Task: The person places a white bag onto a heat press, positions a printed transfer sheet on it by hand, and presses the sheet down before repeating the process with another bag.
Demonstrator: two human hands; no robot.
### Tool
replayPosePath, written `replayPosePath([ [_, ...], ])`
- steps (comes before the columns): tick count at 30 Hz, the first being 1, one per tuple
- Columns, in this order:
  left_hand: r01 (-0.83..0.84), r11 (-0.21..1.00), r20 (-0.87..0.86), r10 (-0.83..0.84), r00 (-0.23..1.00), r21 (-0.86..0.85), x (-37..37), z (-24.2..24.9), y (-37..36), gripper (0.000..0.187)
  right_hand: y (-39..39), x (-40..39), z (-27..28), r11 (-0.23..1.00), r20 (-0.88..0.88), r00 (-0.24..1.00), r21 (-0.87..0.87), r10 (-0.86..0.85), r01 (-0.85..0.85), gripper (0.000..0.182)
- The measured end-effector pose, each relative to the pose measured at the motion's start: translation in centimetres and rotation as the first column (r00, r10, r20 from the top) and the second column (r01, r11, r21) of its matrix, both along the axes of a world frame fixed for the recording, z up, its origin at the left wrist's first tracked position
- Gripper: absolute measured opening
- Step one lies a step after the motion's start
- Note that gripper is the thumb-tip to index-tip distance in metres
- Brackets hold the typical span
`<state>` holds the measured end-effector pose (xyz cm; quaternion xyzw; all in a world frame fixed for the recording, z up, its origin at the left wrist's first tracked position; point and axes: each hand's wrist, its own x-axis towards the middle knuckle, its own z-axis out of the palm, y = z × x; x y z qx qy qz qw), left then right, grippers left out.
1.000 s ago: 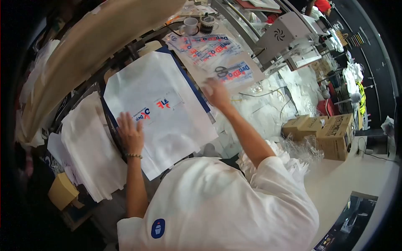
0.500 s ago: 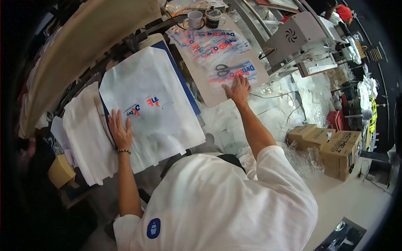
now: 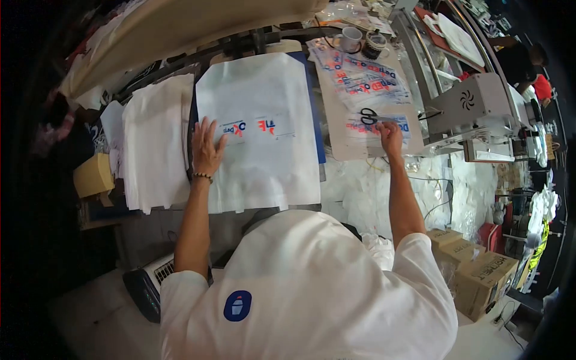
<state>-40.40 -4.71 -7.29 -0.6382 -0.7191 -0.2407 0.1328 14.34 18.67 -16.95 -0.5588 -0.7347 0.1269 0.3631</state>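
Observation:
My left hand (image 3: 207, 147) lies flat, fingers spread, on the left side of a white cloth piece (image 3: 258, 174). Under the cloth is a blue board (image 3: 318, 135). The cloth bears small red and blue lettering (image 3: 265, 125), partly upside down. On the beige board to the right, my right hand (image 3: 391, 138) has its fingers closed at the blade end of the black-handled scissors (image 3: 368, 116). My fingers hide the blades. Just below the scissors is a clear printed film sheet (image 3: 360, 133) with red and blue letters.
More printed films (image 3: 363, 78) overlap farther back on the beige board (image 3: 336, 147), near two mugs (image 3: 350, 39). A stack of white cloth (image 3: 157, 144) lies left. A grey machine (image 3: 474, 105) stands right, cardboard boxes (image 3: 480, 276) below it. A beige padded slab (image 3: 198, 27) crosses the top left.
My view has turned, shifting the bench rightward. My right hand went from resting spread on the film to a closed grip, and the scissors moved toward the film's far edge. My left hand stays on the cloth.

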Motion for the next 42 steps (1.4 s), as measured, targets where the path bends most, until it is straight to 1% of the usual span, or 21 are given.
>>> replayPosePath([
  [1, -0.013, 0.999, 0.008, 0.013, 1.0, -0.052, 0.1, 0.2, -0.2, 0.054, -0.8, -0.7, 2.7, 0.983, 0.183, 0.983, -0.183, 0.001, 0.033, 0.039],
  [2, -0.008, 0.999, 0.007, 0.008, 1.0, -0.053, -0.1, 0.1, -0.2, 0.054, -1.5, -1.2, 2.3, 0.982, 0.181, 0.983, -0.184, -0.004, 0.038, 0.039],
  [5, 0.003, 0.999, 0.006, -0.003, 1.0, -0.041, -0.4, -0.3, -0.2, 0.054, -3.9, -2.1, -0.3, 1.0, 0.316, 0.949, 0.001, -0.016, 0.016, 0.053],
  [8, 0.038, 0.999, 0.025, -0.039, 0.999, 0.037, -0.6, -1.0, 0.1, 0.055, -4.7, -2.3, -3.4, 0.991, 0.146, 0.981, 0.04, -0.128, 0.124, 0.047],
  [11, 0.047, 0.999, 0.017, -0.047, 0.999, 0.022, -0.7, -0.9, 0.0, 0.054, -4.7, -2.6, -3.0, 0.974, 0.118, 0.971, -0.06, -0.208, 0.216, 0.034],
  [16, 0.006, 1.0, 0.02, -0.006, 1.0, -0.018, -0.6, -1.1, 0.2, 0.055, -2.9, -1.2, -2.0, 0.975, 0.061, 0.974, -0.024, -0.22, 0.222, 0.032],
  [18, -0.008, 1.0, 0.023, 0.009, 1.0, -0.028, -0.3, -0.7, -0.1, 0.054, -1.2, 0.6, -1.5, 0.985, -0.219, 0.975, -0.172, -0.028, -0.011, 0.034],
  [20, 0.001, 1.0, 0.019, -0.001, 1.0, -0.03, -0.2, -0.5, -0.2, 0.053, 0.0, 1.2, 1.7, 0.968, -0.22, 0.975, -0.25, -0.042, -0.015, 0.034],
  [22, 0.012, 1.0, 0.012, -0.012, 1.0, -0.028, -0.2, -0.4, -0.2, 0.053, 0.9, 1.4, 5.2, 0.941, -0.435, 0.9, -0.3, 0.011, -0.156, 0.036],
  [29, 0.037, 0.999, 0.043, -0.035, 0.998, -0.037, -0.9, -0.8, 0.0, 0.054, 1.9, -0.7, 12.0, 0.914, -0.385, 0.902, -0.405, -0.194, 0.024, 0.045],
  [31, 0.089, 0.995, 0.087, -0.086, 0.992, -0.032, -2.1, -1.4, 0.2, 0.058, 0.9, -3.8, 13.9, 0.966, -0.312, 0.943, -0.256, -0.112, 0.031, 0.046],
  [32, -0.026, 0.975, 0.025, 0.032, 0.999, -0.222, -1.1, 0.7, -0.2, 0.059, 0.0, -6.0, 14.9, 0.984, -0.28, 0.957, -0.18, -0.071, 0.021, 0.047],
  [33, -0.052, 0.983, -0.054, 0.043, 0.998, -0.173, -0.5, 2.3, -0.1, 0.062, -1.3, -9.0, 16.0, 0.991, -0.306, 0.952, -0.125, -0.004, -0.036, 0.04],
  [34, -0.069, 0.99, -0.13, 0.053, 0.99, -0.126, 0.2, 3.8, 0.1, 0.065, -2.9, -12.7, 16.2, 0.985, -0.43, 0.887, 0.047, 0.17, -0.166, 0.031],
  [35, 0.012, 0.995, 0.106, -0.001, 0.994, -0.102, 1.1, 5.6, 0.6, 0.066, -4.5, -15.9, 16.5, 0.972, -0.255, 0.948, 0.182, 0.192, -0.148, 0.025],
  [36, 0.089, 0.994, 0.337, -0.065, 0.939, -0.057, 2.3, 7.1, 1.0, 0.069, -7.9, -19.8, 19.1, 0.961, -0.253, 0.937, 0.196, 0.243, -0.196, 0.024],
  [37, 0.078, 0.993, 0.635, -0.005, 0.773, -0.086, 3.9, 7.9, 1.3, 0.071, -9.5, -23.0, 18.4, 0.921, -0.139, 0.94, 0.291, 0.311, -0.261, 0.023],
  [38, 0.193, 0.976, 0.909, 0.015, 0.417, -0.105, 4.4, 8.3, 1.7, 0.071, -11.6, -25.9, 18.4, 0.902, -0.079, 0.926, 0.271, 0.369, -0.336, 0.024],
  [40, 0.209, 0.952, 0.975, 0.223, 0.02, -0.222, 5.8, 10.1, 2.5, 0.064, -14.5, -30.5, 16.7, 0.853, -0.018, 0.87, 0.21, 0.492, -0.478, 0.026],
  [41, 0.203, 0.953, 0.974, 0.225, 0.021, -0.224, 4.9, 8.7, 2.6, 0.064, -15.6, -31.9, 16.1, 0.834, -0.034, 0.848, 0.206, 0.528, -0.511, 0.027],
  [42, 0.2, 0.96, 0.967, 0.155, 0.204, -0.196, 3.5, 6.0, 2.9, 0.06, -16.6, -32.9, 15.6, 0.815, -0.051, 0.825, 0.203, 0.562, -0.543, 0.029],
])
